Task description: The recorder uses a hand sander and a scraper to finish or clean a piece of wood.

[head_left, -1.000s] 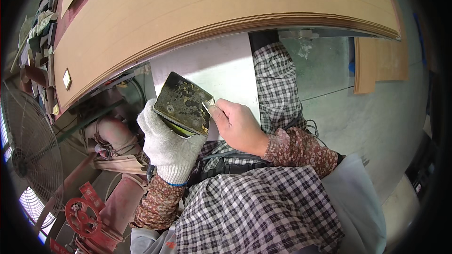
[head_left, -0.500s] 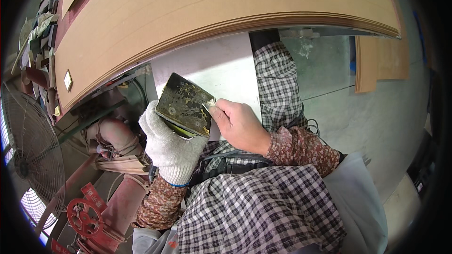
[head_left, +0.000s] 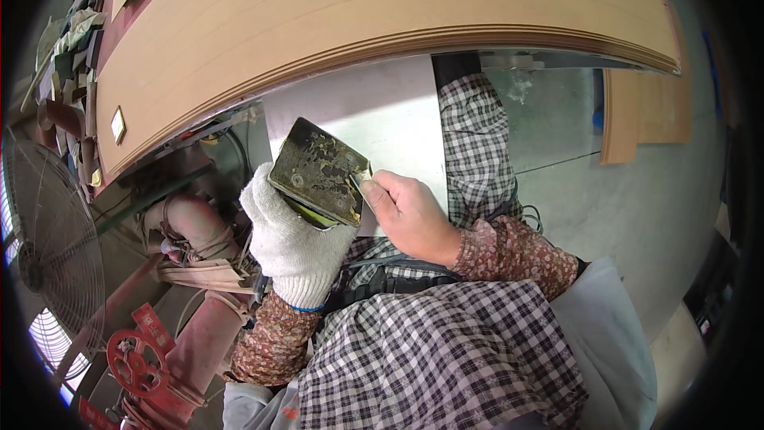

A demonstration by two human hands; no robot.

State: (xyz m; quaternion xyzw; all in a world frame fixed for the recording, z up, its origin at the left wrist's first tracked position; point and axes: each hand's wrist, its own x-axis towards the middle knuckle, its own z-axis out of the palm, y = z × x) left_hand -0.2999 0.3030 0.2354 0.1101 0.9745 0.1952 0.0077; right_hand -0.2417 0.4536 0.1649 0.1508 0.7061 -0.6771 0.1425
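— What is in the middle of the frame?

— A dark, flat, stained tin [head_left: 320, 170], tilted. The left hand [head_left: 293, 240], in a white knit glove, cups it from below with fingers curled round its lower edge. A yellow and green strip shows under that edge.

— And the other hand?

— The bare right hand [head_left: 407, 215] pinches the tin's right corner, fingers closed tight on it.

— Any labels about?

— A small pale square tag [head_left: 118, 125] sits on the stack of tan boards [head_left: 382, 8] at upper left. At lower left stands a red handwheel [head_left: 134, 361], beside a wire fan [head_left: 49, 259] at the left edge.
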